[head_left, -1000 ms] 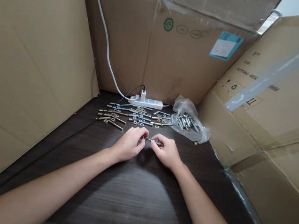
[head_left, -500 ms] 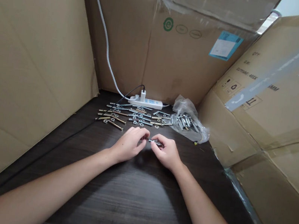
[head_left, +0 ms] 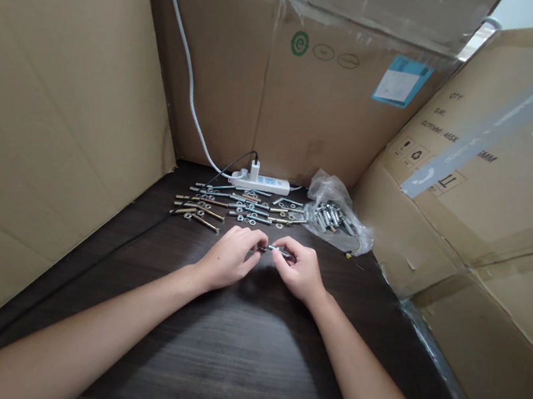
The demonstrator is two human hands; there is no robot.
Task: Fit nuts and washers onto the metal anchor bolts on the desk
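My right hand (head_left: 299, 271) is closed in a pinch around a silver expansion bolt (head_left: 279, 250), whose end points toward the left. Facing it, my left hand (head_left: 233, 256) is also closed, with thumb and forefinger on a small dark metal piece (head_left: 263, 249); most of that piece is hidden by the fingers. A narrow gap lies between the two parts, just above the dark table (head_left: 241, 357). Beyond my hands, loose bolts and sleeves (head_left: 205, 223), silver and brass-coloured, lie in rough rows with nuts and washers (head_left: 187, 216) among them.
A clear plastic bag (head_left: 362, 237) with more metal anchors lies at the back right. Behind the rows stands a white power strip (head_left: 273, 186) with a plugged-in charger. Its black cable (head_left: 128, 242) runs down the left side. Cardboard walls (head_left: 224, 85) enclose three sides.
My right hand has shifted slightly right with the expansion bolt, so a gap shows between it and the piece in my left hand. The left hand has barely moved.
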